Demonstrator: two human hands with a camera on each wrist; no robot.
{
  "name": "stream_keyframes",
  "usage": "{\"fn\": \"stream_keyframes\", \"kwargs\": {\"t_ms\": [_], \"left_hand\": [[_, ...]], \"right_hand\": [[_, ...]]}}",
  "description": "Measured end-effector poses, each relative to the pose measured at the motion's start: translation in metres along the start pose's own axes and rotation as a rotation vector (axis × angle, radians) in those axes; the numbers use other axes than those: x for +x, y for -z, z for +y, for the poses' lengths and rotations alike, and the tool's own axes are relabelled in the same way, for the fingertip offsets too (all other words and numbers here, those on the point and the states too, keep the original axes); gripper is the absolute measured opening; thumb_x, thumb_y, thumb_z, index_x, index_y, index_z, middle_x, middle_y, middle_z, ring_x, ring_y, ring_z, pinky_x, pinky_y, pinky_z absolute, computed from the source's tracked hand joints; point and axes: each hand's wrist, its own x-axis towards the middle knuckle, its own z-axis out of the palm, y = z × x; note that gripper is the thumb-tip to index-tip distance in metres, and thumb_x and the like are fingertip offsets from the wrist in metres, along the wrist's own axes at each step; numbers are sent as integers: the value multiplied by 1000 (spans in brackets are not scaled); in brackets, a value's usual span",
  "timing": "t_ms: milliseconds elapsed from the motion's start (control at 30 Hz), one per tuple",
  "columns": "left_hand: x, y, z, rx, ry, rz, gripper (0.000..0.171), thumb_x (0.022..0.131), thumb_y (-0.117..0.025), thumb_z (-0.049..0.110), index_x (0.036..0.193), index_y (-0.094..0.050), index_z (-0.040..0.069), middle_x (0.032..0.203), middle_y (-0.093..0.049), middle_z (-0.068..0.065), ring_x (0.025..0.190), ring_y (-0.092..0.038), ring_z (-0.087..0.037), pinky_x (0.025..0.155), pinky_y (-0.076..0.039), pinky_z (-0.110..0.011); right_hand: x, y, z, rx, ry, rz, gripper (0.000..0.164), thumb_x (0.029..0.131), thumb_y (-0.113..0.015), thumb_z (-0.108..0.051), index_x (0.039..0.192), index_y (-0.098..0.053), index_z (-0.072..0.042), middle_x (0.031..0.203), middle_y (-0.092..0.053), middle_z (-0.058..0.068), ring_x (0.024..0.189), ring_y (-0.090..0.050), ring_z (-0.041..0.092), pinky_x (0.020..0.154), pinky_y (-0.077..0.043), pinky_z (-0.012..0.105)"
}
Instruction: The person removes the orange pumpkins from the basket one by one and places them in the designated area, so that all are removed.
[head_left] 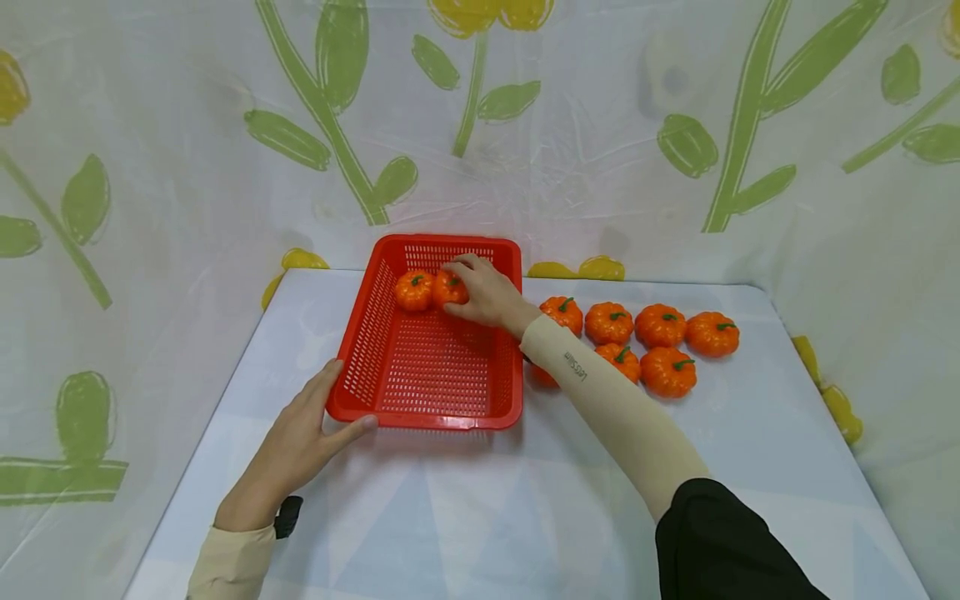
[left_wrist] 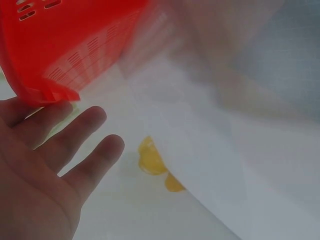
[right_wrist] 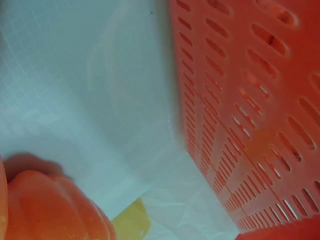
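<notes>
A red perforated plastic basket [head_left: 442, 422] sits on the table, and its wall [right_wrist: 220, 100] fills the right of the right wrist view. Inside, near the back, are two small orange pumpkins with green stems. My right hand [head_left: 489, 293] reaches over the right rim, its fingers and thumb around the right pumpkin [head_left: 447, 287] and partly covering it. The other pumpkin [head_left: 413, 291] lies just left of that one. At the basket's front left corner, my left hand [head_left: 300, 442] touches the rim with fingers and thumb extended; its fingers [left_wrist: 85, 125] look straight in the left wrist view.
Several more orange pumpkins [head_left: 669, 372] lie in two rows on the table right of the basket, some partly hidden by the right forearm. One pumpkin [right_wrist: 55, 210] shows in the right wrist view. A flower-printed curtain [head_left: 585, 167] hangs behind the white table [head_left: 750, 467].
</notes>
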Motion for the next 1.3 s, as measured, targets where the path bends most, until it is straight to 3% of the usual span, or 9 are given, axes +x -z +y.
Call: {"fn": "stream_keyframes", "kwargs": {"t_ms": [300, 633, 1033, 1300], "left_hand": [[0, 2, 1, 12, 0, -3, 109, 86, -67, 69, 165, -10, 18, 168, -19, -11, 149, -26, -41, 110, -32, -69], [0, 3, 3, 13, 7, -12, 110, 86, -67, 69, 165, -10, 18, 168, -18, -11, 149, -25, -40, 110, -31, -69], [0, 1, 1, 9, 13, -15, 111, 85, -66, 71, 165, -8, 19, 168, -18, -12, 149, -25, -41, 110, -31, -69], [0, 1, 3, 14, 17, -21, 111, 86, -66, 70, 165, -7, 19, 167, -18, -12, 148, -26, -41, 108, -33, -71]], "right_hand": [[-10, 12, -4, 73, 15, 108, 65, 88, -77, -42, 144, -55, -18, 147, -46, 5, 134, -44, 23, 104, -47, 40], [-42, 44, -9, 112, 47, 225, 61, 82, -80, -40, 136, -60, -20, 139, -50, 0, 123, -49, 19, 97, -51, 36], [-108, 77, 17, 133, -12, 318, 59, 78, -83, -36, 130, -63, -18, 130, -53, 1, 114, -51, 19, 89, -55, 38], [-161, 94, 44, 167, -68, 443, 60, 74, -85, -27, 130, -65, -17, 129, -55, 2, 113, -52, 20, 88, -49, 40]]}}
